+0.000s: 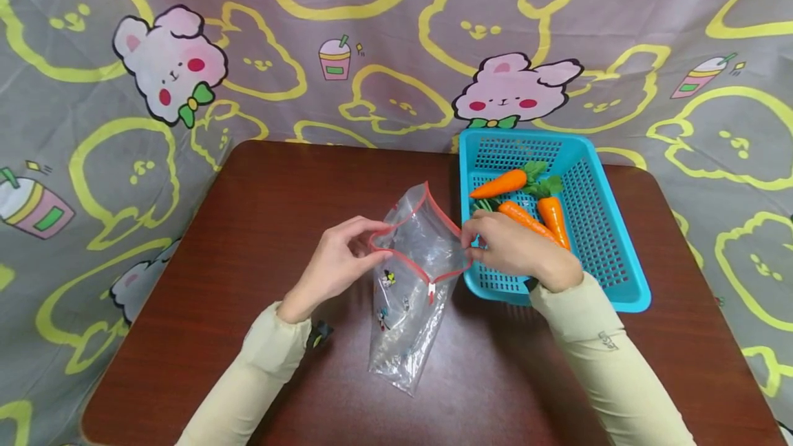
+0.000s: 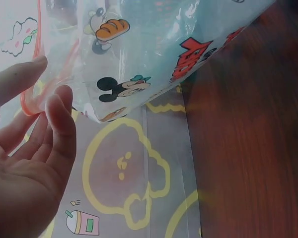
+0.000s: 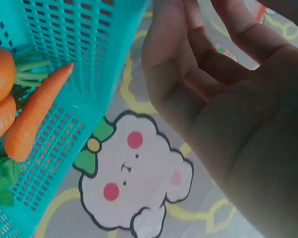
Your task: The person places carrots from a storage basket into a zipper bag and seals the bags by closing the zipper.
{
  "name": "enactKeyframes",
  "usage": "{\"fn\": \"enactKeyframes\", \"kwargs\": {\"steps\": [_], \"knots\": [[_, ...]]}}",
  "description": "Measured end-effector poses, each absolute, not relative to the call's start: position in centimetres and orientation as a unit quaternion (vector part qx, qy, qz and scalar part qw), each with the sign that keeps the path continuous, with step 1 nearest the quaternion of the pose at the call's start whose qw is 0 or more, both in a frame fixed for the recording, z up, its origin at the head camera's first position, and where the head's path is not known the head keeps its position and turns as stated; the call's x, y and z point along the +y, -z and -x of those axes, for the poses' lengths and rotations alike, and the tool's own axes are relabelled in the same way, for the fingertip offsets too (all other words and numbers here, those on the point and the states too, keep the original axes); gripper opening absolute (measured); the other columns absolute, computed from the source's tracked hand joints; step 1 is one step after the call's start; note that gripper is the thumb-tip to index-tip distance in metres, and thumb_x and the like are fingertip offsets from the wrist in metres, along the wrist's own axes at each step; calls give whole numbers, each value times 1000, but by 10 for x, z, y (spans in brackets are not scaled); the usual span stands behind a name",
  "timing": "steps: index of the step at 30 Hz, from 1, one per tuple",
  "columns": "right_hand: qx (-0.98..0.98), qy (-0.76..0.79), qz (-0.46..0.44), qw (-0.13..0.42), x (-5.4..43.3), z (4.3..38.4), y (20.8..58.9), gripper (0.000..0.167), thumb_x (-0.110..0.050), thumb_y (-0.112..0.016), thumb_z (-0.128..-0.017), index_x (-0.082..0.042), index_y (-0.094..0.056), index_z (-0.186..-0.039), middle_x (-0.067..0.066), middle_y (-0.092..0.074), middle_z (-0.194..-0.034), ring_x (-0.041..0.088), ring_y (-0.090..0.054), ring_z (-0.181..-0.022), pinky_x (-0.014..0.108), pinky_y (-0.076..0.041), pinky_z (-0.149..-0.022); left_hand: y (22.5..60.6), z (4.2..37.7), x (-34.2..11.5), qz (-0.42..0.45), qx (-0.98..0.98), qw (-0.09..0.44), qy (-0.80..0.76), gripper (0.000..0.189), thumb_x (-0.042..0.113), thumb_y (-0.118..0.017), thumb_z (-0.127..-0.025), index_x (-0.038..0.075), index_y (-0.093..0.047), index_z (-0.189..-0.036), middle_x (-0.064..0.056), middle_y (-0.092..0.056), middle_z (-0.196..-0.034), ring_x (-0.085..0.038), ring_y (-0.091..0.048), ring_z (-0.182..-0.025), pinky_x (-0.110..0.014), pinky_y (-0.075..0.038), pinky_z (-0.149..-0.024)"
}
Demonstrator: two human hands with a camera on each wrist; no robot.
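Note:
A clear plastic zipper bag (image 1: 405,322) with a red zip edge and cartoon prints hangs between the two hands, its mouth spread wide. The left hand (image 1: 337,257) holds the left side of the red edge, fingers on the far part and thumb on the near part. In the left wrist view, the fingers of that hand (image 2: 35,134) curve around the bag's corner. At the opposite side, the right hand (image 1: 511,243) pinches the red edge, above the basket's left rim. The right wrist view shows the right hand (image 3: 213,84) with bent fingers; their tips are cut off.
A blue plastic basket (image 1: 619,253) stands at the right of the brown table (image 1: 279,191). Several orange carrots (image 1: 498,184) with green tops lie in it. A patterned curtain (image 1: 384,26) hangs behind the table.

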State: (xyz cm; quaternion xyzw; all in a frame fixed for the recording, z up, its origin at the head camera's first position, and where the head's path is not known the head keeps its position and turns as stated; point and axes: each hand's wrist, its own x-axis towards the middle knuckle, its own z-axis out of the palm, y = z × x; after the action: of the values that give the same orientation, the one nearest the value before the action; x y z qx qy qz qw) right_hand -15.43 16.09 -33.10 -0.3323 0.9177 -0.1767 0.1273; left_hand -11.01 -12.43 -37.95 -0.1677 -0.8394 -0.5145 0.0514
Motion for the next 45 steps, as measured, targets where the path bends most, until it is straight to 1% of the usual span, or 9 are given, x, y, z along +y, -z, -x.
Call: {"fn": "enactKeyframes", "kwargs": {"steps": [3, 9, 15, 23, 29, 35, 37, 40, 45], "knots": [[920, 182, 325, 121, 170, 158, 325, 7, -4, -66, -86, -10, -66, -87, 2, -60, -87, 18, -54, -84, 34, -48, -76, 379, 111, -123, 171, -840, 58, 512, 35, 14, -81, -78, 13, -71, -111, -6, -66, -89, -11, -58, -64, -23, -51, -60], [937, 168, 281, 126, 187, 166, 312, 6, -7, -66, -87, -9, -67, -93, 3, -64, -87, 23, -56, -86, 39, -52, -75, 378, 111, -122, 175, -839, 68, 510, 34, 13, -81, -78, 14, -72, -110, -5, -66, -89, -10, -57, -64, -22, -50, -60], [947, 158, 244, 139, 194, 170, 309, 14, -8, -64, -88, -6, -64, -102, 9, -64, -96, 26, -55, -89, 40, -53, -73, 378, 111, -123, 178, -839, 69, 510, 33, 13, -81, -77, 12, -71, -109, -6, -66, -89, -10, -57, -64, -21, -51, -60], [949, 151, 226, 159, 199, 181, 309, 28, -6, -63, -88, 0, -60, -115, 14, -65, -101, 29, -57, -93, 44, -54, -78, 380, 111, -124, 176, -840, 70, 508, 34, 12, -81, -77, 12, -71, -109, -6, -66, -89, -10, -57, -64, -21, -50, -60], [952, 132, 203, 190, 204, 192, 317, 34, -9, -64, -89, 5, -57, -120, 21, -64, -109, 32, -59, -95, 47, -54, -81, 381, 111, -123, 175, -840, 72, 509, 33, 10, -80, -78, 12, -71, -109, -8, -65, -89, -10, -57, -65, -21, -51, -61], [952, 125, 178, 217, 206, 201, 329, 36, -11, -63, -90, 3, -55, -122, 24, -61, -120, 35, -58, -100, 49, -54, -84, 382, 110, -120, 181, -840, 81, 504, 34, 11, -81, -77, 12, -71, -110, -7, -64, -87, -9, -55, -64, -23, -50, -60], [951, 122, 166, 230, 207, 203, 333, 38, -13, -64, -90, 2, -54, -123, 24, -60, -122, 35, -57, -100, 48, -54, -82, 381, 110, -120, 180, -843, 81, 501, 34, 12, -81, -78, 12, -71, -110, -7, -64, -86, -10, -55, -64, -24, -49, -59], [949, 116, 140, 256, 207, 206, 340, 45, -19, -63, -91, -1, -50, -130, 23, -58, -127, 36, -55, -105, 49, -53, -81, 381, 111, -119, 175, -847, 85, 495, 34, 14, -81, -77, 13, -71, -110, -4, -63, -85, -10, -53, -63, -24, -48, -58], [946, 99, 113, 287, 203, 209, 350, 53, -24, -62, -91, -3, -45, -137, 22, -55, -129, 35, -53, -104, 43, -53, -73, 383, 112, -118, 167, -848, 96, 494, 34, 13, -82, -76, 12, -71, -109, -3, -62, -83, -11, -53, -64, -25, -48, -58]]}}
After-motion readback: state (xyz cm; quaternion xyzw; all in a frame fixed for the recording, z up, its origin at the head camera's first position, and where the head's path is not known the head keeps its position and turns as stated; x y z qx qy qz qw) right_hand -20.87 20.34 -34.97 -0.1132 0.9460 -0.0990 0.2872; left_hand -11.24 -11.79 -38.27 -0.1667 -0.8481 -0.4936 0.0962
